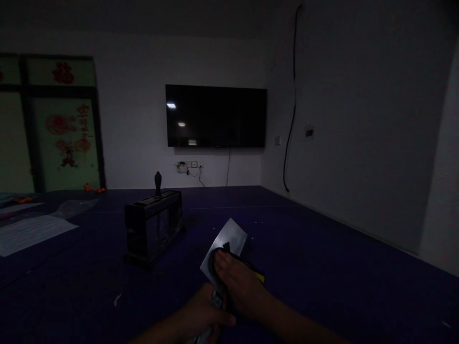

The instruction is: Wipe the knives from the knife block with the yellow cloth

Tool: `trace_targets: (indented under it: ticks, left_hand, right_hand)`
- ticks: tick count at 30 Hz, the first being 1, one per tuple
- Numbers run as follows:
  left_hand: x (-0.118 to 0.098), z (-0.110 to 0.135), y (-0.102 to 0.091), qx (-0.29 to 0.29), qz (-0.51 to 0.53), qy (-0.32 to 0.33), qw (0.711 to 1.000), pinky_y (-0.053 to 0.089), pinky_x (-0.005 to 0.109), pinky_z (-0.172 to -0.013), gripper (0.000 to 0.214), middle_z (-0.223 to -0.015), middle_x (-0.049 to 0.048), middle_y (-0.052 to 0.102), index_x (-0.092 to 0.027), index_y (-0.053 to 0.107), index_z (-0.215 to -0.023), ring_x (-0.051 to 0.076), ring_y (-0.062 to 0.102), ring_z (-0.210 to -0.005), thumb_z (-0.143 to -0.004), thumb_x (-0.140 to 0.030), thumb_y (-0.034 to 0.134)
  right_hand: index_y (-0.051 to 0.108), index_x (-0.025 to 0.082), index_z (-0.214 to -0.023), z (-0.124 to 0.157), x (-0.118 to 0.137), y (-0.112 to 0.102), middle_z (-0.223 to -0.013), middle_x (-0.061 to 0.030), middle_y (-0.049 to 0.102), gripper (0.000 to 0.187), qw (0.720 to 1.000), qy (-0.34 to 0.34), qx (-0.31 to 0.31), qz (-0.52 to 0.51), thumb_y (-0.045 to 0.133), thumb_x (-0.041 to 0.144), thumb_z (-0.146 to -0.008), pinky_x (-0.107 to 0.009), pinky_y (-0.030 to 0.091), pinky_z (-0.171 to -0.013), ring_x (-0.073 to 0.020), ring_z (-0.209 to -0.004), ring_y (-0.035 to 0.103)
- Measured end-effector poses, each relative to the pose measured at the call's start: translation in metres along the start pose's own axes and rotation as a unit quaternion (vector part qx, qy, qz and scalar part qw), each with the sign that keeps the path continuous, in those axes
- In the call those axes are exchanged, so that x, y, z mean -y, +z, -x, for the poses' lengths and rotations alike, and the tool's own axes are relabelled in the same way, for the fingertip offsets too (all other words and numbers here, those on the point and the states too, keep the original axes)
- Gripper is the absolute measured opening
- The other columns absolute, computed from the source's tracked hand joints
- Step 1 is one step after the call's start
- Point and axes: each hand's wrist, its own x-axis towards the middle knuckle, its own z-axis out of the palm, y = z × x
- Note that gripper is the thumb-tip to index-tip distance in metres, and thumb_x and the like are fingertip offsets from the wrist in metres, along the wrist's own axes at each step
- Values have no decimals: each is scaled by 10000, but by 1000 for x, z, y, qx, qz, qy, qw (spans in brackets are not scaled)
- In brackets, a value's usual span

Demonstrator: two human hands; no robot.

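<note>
Silvery metal catches what little light I have: the broad blade [235, 235] sits at six o'clock from the middle of my view, its far end tilted toward one o'clock. On its near side, my left hand [202, 308] has its fingers curled closed around the handle [216, 299]. My right hand [241, 283] lies over the blade, fingers straight and close together, pressing a dark cloth [213, 267] with a yellow edge against the metal; its thumb is hidden, so I can't tell whether it pinches from underneath.

Now for edges. From the blade, a black stand [136, 234] is up on the worktop [304, 277] at ten o'clock, a dark handle [158, 183] rising from its top, with a visible gap between stand and blade. Papers [36, 231] lie well apart, past the stand at nine o'clock. The widest room for moving runs from two to four o'clock, out to the right-hand wall [362, 157]. At twelve, the worktop's far edge appears against the wall beneath the television [217, 117].
</note>
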Motion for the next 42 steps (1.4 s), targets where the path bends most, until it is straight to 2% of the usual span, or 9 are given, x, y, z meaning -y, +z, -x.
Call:
trace_targets:
  ticks: [4, 6, 10, 14, 20, 28, 33, 39, 42]
  left_hand:
    - [-5, 6, 5, -24, -22, 36, 999, 431, 267, -752, 562, -909, 41, 631, -130, 537, -935, 193, 562, -896, -417, -59, 745]
    - [-8, 7, 7, -8, -24, 37, 999, 420, 278, -797, 587, -988, 57, 625, -127, 536, -985, 211, 544, -970, -435, -46, 726]
    - [-11, 7, 8, 14, -18, 28, 999, 429, 273, -771, 640, -1029, 67, 617, -128, 512, -1038, 212, 547, -974, -436, -21, 699]
    - [-11, 7, 9, 14, -25, 1, 1000, 443, 276, -663, 653, -958, 74, 628, -114, 477, -1071, 197, 587, -822, -459, -54, 695]
    - [-5, 8, 6, -13, -10, 30, 999, 417, 282, -821, 569, -984, 50, 624, -142, 506, -945, 203, 543, -984, -430, -75, 740]
    - [1, 4, -2, -17, -1, 59, 998, 445, 241, -674, 540, -814, 15, 608, -142, 541, -923, 167, 578, -789, -449, -203, 794]
    - [4, 2, -4, 7, 1, 10, 1000, 398, 205, -487, 558, -680, -19, 563, -139, 514, -957, 102, 525, -534, -488, -272, 786]
    - [4, 4, -2, -4, -16, -8, 1000, 346, 190, -439, 526, -636, -51, 537, -152, 505, -916, 63, 445, -447, -476, -250, 775]
    - [-4, 8, 3, 0, -35, 23, 999, 371, 181, -504, 455, -649, -47, 548, -146, 532, -833, 73, 482, -539, -450, -184, 775]
  right_hand:
    - [388, 53, -1301, -2, 7, -3, -1395, -150, 333, 529, 1000, -23, -6, -2, 381, 53, -772, -416, 315, -1042, -218, -1331, 154]
    - [387, 55, -1303, -2, 9, -4, -1396, -148, 333, 532, 1000, -24, -6, 1, 380, 49, -771, -410, 315, -1041, -218, -1330, 161]
    - [355, 69, -1326, -2, 8, -3, -1411, -134, 309, 556, 1000, -18, 7, 8, 390, 50, -771, -383, 303, -1051, -211, -1329, 163]
    - [338, 66, -1334, -2, 6, -3, -1414, -136, 302, 559, 1000, -27, 7, 10, 387, 55, -777, -387, 296, -1056, -214, -1329, 160]
    - [322, 52, -1340, -1, 3, -4, -1406, -153, 310, 549, 999, -38, 10, 7, 391, 92, -797, -412, 321, -1039, -232, -1327, 171]
    - [367, 33, -1307, 2, -8, 6, -1380, -166, 357, 525, 999, 8, -29, 35, 347, 44, -783, -419, 338, -1032, -228, -1320, 203]
    - [388, 25, -1290, 5, -14, 15, -1363, -169, 383, 528, 995, 38, -70, 55, 314, 7, -767, -410, 369, -1016, -223, -1312, 231]
    - [396, 9, -1280, 6, -10, 10, -1365, -180, 375, 502, 995, 29, -72, 65, 307, 29, -786, -421, 381, -1006, -246, -1322, 189]
    - [398, 28, -1285, 4, -5, 5, -1368, -171, 374, 494, 997, 8, -61, 52, 329, 63, -796, -422, 383, -1003, -243, -1322, 188]
